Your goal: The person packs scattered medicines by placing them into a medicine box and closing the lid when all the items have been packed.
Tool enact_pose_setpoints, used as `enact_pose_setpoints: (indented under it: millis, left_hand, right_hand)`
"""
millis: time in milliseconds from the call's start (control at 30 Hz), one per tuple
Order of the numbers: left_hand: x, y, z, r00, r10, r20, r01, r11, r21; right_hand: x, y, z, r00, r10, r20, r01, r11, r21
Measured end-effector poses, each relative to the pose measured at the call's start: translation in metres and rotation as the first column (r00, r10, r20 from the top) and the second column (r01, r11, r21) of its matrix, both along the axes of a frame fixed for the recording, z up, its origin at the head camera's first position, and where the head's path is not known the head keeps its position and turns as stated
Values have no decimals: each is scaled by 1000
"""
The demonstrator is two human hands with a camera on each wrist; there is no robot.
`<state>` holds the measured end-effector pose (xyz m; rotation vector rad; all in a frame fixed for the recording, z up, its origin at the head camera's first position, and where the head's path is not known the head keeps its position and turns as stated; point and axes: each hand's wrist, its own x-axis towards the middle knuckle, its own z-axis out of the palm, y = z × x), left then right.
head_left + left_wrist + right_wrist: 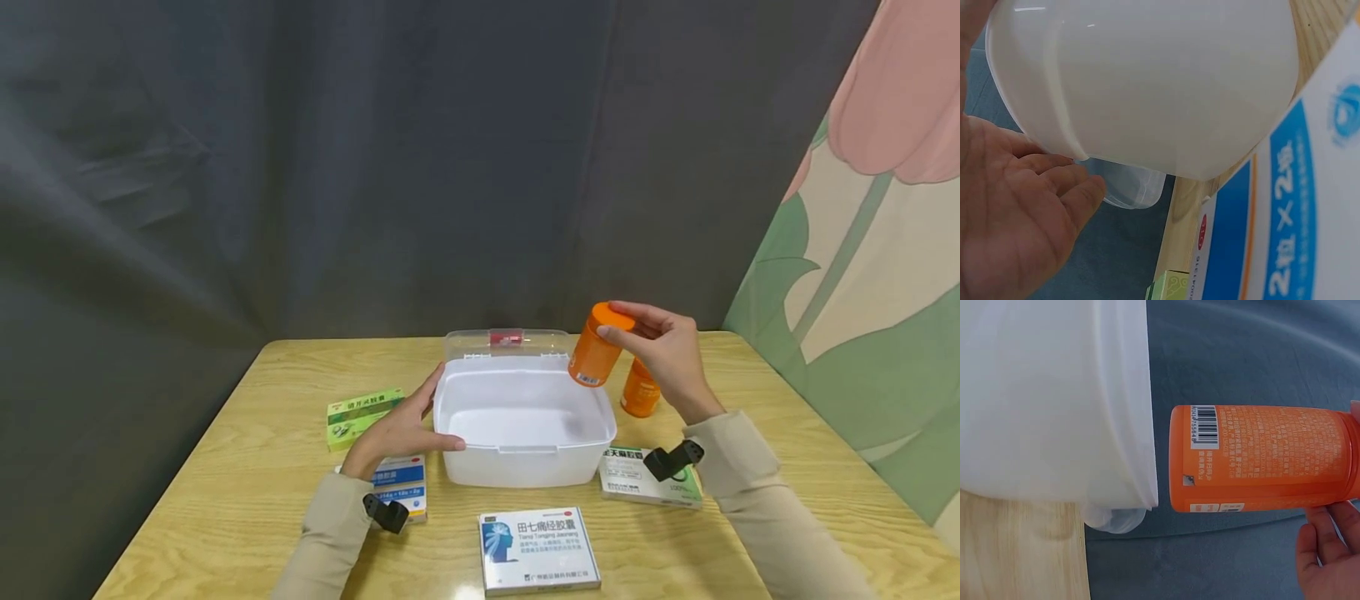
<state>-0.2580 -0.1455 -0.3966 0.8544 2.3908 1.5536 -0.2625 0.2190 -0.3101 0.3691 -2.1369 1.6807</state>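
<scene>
My right hand (660, 342) pinches an orange pill bottle (595, 350) by its lid, tilted in the air at the right rim of a white plastic box (517, 462). In the right wrist view the bottle (1260, 459) shows a barcode and fine print beside the box wall (1054, 400). The box stands with its clear lid (468, 343) swung back, and its inside shows bare. My left hand (401, 429) rests on the left side of the box, thumb over the front rim. In the left wrist view its fingers (1079, 194) lie along the box wall.
A second orange bottle (640, 392) stands right of the box. Medicine cartons lie around it on the wooden table (247, 467): a green one (360, 412), a blue-and-white one (408, 483), a white one (540, 550) in front, and a green-and-white one (637, 487) at right. A dark curtain hangs behind.
</scene>
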Motion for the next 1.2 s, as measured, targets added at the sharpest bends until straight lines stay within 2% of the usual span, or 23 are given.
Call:
enact_pose_setpoints:
  millis: [233, 633, 1200]
  left_hand:
    - [1, 1, 0, 1000, -3, 1, 3, 1000, -3]
    - [3, 5, 2, 999, 24, 21, -24, 1000, -14]
    - [6, 5, 2, 999, 33, 22, -32, 999, -22]
  right_hand:
    - [2, -4, -3, 1000, 0, 15, 0, 1000, 30]
    - [3, -5, -11, 999, 35, 7, -35, 998, 59]
    - [3, -14, -33, 995, 25, 96, -33, 996, 83]
